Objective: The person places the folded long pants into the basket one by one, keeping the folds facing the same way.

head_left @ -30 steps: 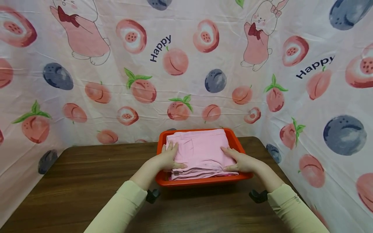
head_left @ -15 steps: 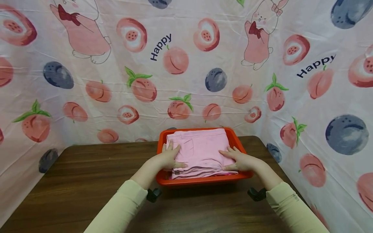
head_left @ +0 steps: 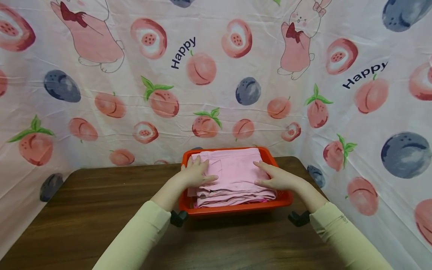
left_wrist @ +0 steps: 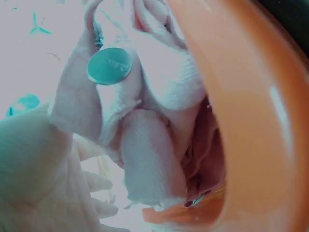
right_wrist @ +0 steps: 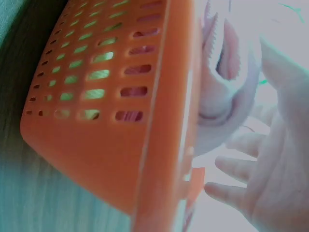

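Observation:
Folded light pink pants (head_left: 236, 165) lie on top of a stack of cloth inside a red-orange plastic basket (head_left: 236, 212). In the left wrist view a metal button (left_wrist: 110, 66) shows at the waistband. My left hand (head_left: 195, 174) is over the left side of the pants with spread fingers; whether it touches them I cannot tell. Over the right side is my right hand (head_left: 278, 177), its fingers extended and, in the right wrist view, apart from the folded edge. Brighter pink cloth (left_wrist: 205, 154) shows beneath the pants.
The basket stands near the back right of a dark brown wooden table (head_left: 101, 210). A fruit-and-rabbit printed curtain (head_left: 209, 93) hangs behind the table and along its right side. Slotted holes (right_wrist: 94, 74) pierce the basket's wall.
Both hands have risen slightly off the pants' front edge. The front fold has loosened at the left, and the button has come into view. The basket stays in place.

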